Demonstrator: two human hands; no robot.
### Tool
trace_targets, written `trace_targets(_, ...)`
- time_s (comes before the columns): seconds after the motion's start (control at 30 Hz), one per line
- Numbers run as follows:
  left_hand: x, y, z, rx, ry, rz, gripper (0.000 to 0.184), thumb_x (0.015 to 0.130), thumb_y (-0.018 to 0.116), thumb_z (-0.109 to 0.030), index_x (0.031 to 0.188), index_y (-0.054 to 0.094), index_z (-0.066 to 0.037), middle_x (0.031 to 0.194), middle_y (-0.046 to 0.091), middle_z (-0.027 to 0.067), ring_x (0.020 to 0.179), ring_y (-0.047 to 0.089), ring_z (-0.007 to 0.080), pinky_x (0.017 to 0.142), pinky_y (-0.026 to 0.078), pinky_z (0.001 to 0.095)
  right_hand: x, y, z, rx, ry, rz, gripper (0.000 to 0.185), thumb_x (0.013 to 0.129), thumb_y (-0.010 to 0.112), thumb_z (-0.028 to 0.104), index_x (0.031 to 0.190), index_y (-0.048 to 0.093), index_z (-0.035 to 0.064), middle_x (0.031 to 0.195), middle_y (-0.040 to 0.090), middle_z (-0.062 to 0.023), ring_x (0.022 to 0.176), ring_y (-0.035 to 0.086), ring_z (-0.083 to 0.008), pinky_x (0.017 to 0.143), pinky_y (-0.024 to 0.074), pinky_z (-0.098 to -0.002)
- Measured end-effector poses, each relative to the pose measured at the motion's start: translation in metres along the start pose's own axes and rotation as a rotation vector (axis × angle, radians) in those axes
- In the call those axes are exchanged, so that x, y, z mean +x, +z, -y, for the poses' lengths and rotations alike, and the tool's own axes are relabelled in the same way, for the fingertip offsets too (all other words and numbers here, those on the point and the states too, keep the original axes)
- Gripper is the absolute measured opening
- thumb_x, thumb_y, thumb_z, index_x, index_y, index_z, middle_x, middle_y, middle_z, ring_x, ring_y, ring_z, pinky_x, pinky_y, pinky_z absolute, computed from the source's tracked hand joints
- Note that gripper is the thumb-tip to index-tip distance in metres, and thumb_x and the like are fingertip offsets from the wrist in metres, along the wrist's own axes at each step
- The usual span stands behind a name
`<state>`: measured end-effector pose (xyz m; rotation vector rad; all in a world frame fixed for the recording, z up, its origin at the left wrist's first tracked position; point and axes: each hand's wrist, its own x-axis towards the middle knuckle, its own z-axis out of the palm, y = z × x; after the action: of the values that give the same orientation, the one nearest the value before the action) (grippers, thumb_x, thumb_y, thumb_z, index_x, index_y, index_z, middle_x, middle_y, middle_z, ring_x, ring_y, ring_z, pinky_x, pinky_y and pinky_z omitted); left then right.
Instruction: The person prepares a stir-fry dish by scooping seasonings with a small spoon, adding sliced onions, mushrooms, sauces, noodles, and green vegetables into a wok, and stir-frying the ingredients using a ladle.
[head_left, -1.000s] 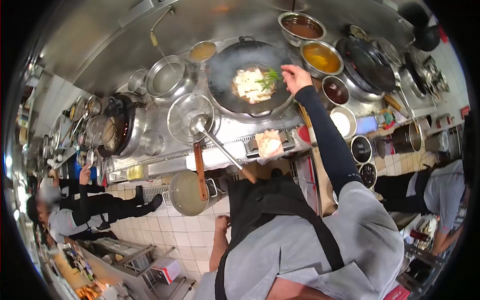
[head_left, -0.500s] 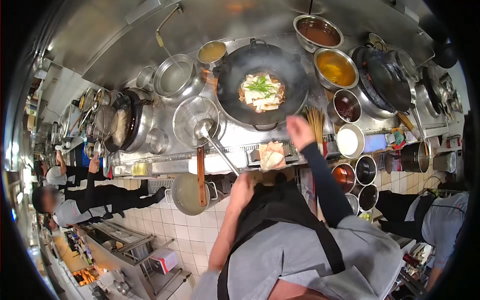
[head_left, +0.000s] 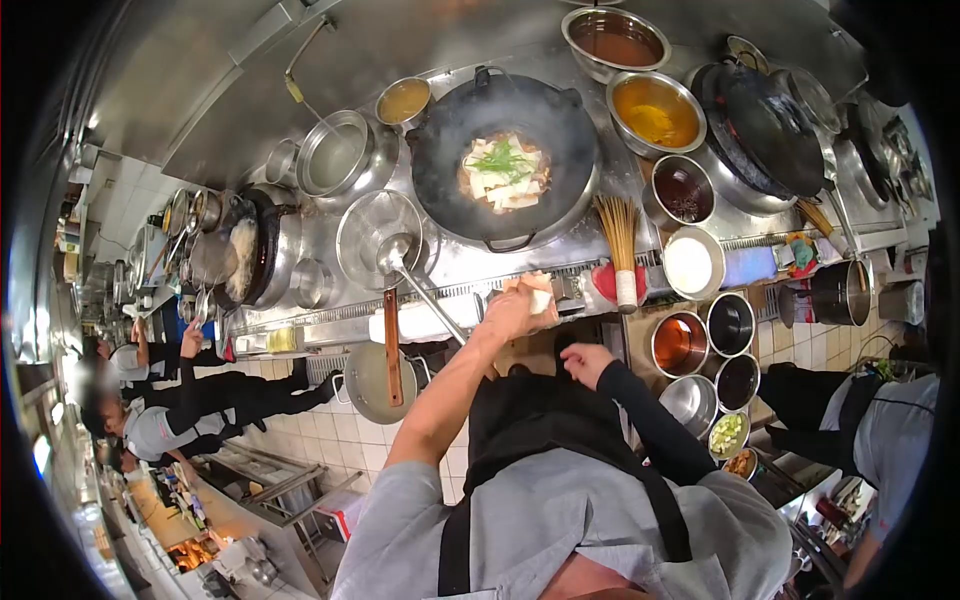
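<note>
My left hand (head_left: 508, 314) is closed on a folded, pinkish cloth (head_left: 541, 298) at the counter's front edge. Under my left forearm runs the handle of a ladle (head_left: 397, 256), its bowl resting in a wire strainer (head_left: 362, 222) with a wooden handle. My right hand (head_left: 588, 366) hovers in front of my apron, fingers loosely bent and slightly apart, nothing visible in them. Ahead, a black wok (head_left: 437, 172) steams; white slices (head_left: 492, 188) lie in it, topped with green strips (head_left: 502, 158). A bamboo brush (head_left: 619, 240) stands right of the wok.
Bowls of brown liquid (head_left: 612, 45) and yellow liquid (head_left: 655, 110) stand right of the wok. Nearer me are several sauce pots, one with reddish liquid (head_left: 679, 341). A deep pot (head_left: 372, 385) sits below the counter edge. Co-workers stand left (head_left: 180, 415) and right (head_left: 893, 432).
My left hand has moved from the ladle's handle up to the cloth and grasped it. My right hand has drawn back from beside the wok toward my body. The view has shifted slightly.
</note>
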<state>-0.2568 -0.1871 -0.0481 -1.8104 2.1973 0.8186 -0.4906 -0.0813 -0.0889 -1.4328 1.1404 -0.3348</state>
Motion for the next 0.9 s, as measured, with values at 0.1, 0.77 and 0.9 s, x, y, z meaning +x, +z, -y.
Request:
trace_targets(0.1,-0.048,-0.012,-0.006,-0.844,0.046,0.032,0.076,0.086,0.069,-0.039,0.137,0.044,0.011,0.126,0.063,0.0192,0.108,0.067,0.0294,0.092,0.054,0.0371,0.018,-0.016,0.029,0.296,0.052,-0.122,0.020,0.096,0.063,0.011,0.112,0.067,-0.0004,0.084,0.070,-0.0065,0.067,0.068,-0.0129,0.059,0.0544,-0.0278)
trace_targets(0.77,-0.257,0.014,0.081,-0.598,-0.145,-1.191,0.057,0.088,0.074,-0.026,0.129,0.051,0.006,0.107,0.059,0.0265,0.099,0.059,0.0432,0.089,0.047,0.0482,0.008,0.213,0.178,0.991,-0.043,0.239,0.035,0.107,0.046,0.020,0.135,0.056,0.0018,0.123,0.068,-0.0074,0.110,0.067,-0.0214,0.098,0.0535,-0.0370)
trace_targets(0.9,-0.326,0.044,0.122,-0.681,-0.348,-1.069,0.052,0.086,0.077,-0.029,0.123,0.060,0.004,0.108,0.064,0.0257,0.103,0.061,0.0410,0.091,0.048,0.0473,0.031,0.197,0.142,-0.050,-0.111,-0.070,0.036,0.096,0.061,0.023,0.123,0.064,-0.0009,0.113,0.070,-0.0186,0.098,0.069,-0.0328,0.087,0.0562,-0.0427)
